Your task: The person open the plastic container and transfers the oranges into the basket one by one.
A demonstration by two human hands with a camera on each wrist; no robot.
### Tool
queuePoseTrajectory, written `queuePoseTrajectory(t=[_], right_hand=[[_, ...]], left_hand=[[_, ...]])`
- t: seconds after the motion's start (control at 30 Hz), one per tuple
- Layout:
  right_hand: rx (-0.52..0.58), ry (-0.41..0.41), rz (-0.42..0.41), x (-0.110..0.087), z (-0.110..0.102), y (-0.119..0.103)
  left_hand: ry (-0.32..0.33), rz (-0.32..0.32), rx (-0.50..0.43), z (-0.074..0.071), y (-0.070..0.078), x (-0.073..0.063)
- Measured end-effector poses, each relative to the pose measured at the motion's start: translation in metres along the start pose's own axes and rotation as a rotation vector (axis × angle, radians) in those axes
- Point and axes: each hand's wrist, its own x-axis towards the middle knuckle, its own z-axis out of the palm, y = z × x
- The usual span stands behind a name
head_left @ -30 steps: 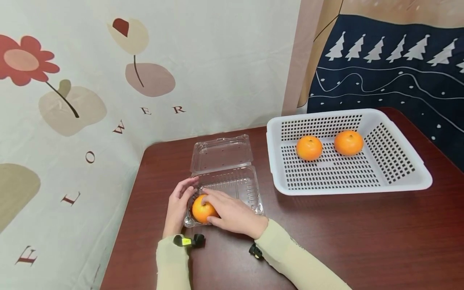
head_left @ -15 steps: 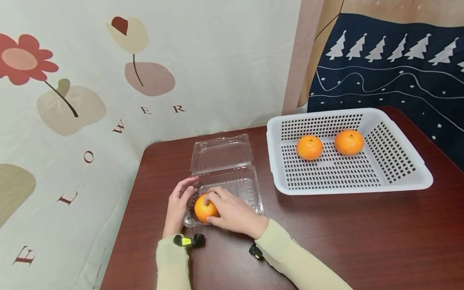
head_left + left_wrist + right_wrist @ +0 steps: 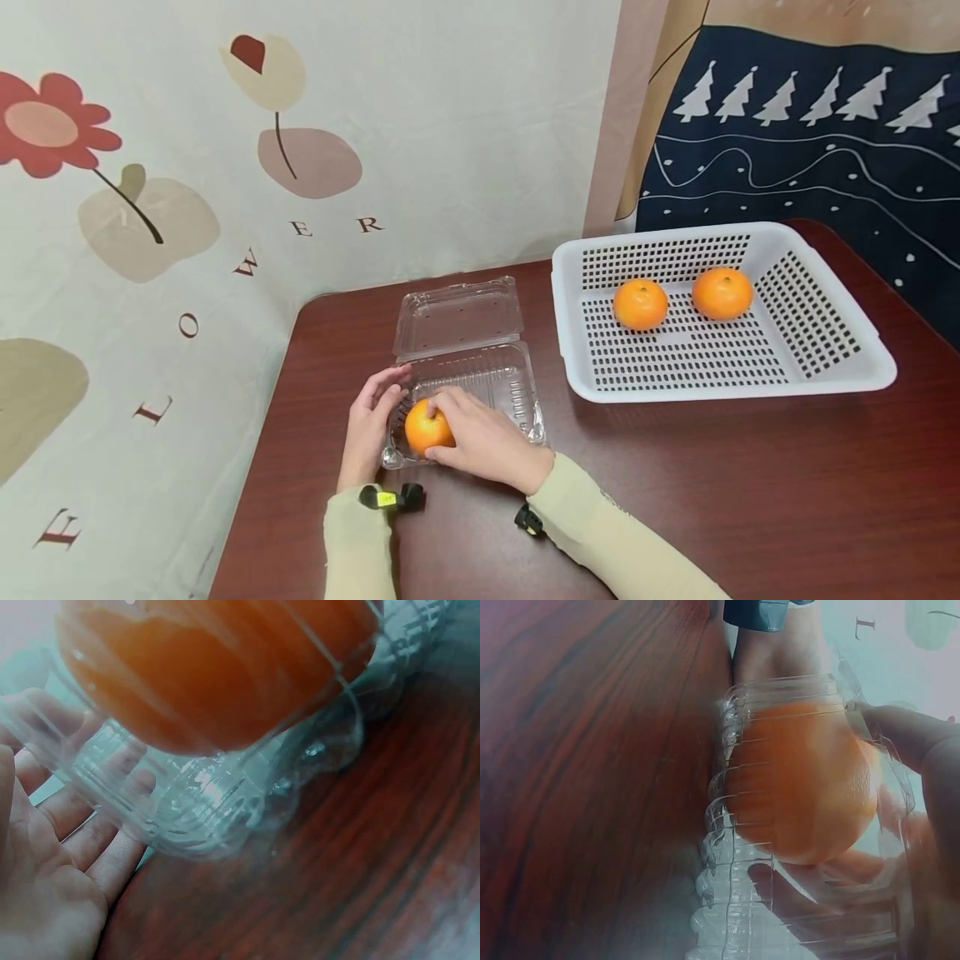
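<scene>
My right hand [image 3: 486, 437] holds an orange [image 3: 424, 430] by its top and side, inside the front left corner of a clear plastic clamshell box [image 3: 510, 379]. The hinged lid [image 3: 459, 317] lies folded back behind the base. Against the box's left side rests my left hand [image 3: 366, 429], its fingers loosely extended. In the left wrist view, that hand's fingers [image 3: 112, 855] lie along the outside of the clear wall, beside the orange [image 3: 217, 690]. Through the ribbed front wall, the right wrist view shows the orange [image 3: 802, 787] low in the box, with fingers partly hidden behind it.
A white perforated basket [image 3: 727, 395] stands to the right, with two more oranges, one left [image 3: 640, 305] and one right [image 3: 722, 293]. The dark red wooden table [image 3: 675, 500] meets a printed cloth backdrop [image 3: 465, 150] behind and at the left.
The orange has shifted slightly to the right within the box, still in my right hand. That hand's fingers have drawn back a little over the top. My left hand has stayed put.
</scene>
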Motion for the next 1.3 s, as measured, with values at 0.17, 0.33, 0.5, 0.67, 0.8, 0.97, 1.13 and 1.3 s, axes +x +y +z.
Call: queuePoseTrajectory(t=[0.17, 0.33, 0.5, 0.67, 0.8, 0.97, 1.13, 1.3], right_hand=[[0.033, 0.001, 0.010, 0.000, -0.001, 0.001], [0.049, 0.007, 0.013, 0.000, -0.001, 0.002], [0.047, 0.009, 0.019, 0.001, -0.001, 0.002], [0.036, 0.021, 0.018, 0.001, -0.003, 0.001], [0.038, 0.023, 0.031, 0.001, -0.003, 0.001], [0.040, 0.035, 0.067, 0.000, -0.003, 0.001], [0.043, 0.034, 0.085, -0.001, -0.003, 0.000], [0.064, 0.037, 0.056, 0.001, -0.002, 0.001]], left_hand=[[0.009, -0.010, 0.004, 0.001, 0.001, 0.000], [0.010, -0.015, 0.006, 0.001, 0.002, 0.000], [0.006, -0.020, -0.005, 0.001, 0.002, 0.000], [-0.005, -0.028, -0.020, 0.002, 0.009, -0.001], [-0.012, -0.028, -0.014, 0.005, 0.017, -0.003], [-0.016, -0.018, -0.002, 0.005, 0.021, -0.003], [-0.006, -0.034, -0.013, 0.006, 0.024, -0.005], [-0.005, -0.041, -0.020, 0.006, 0.024, -0.005]])
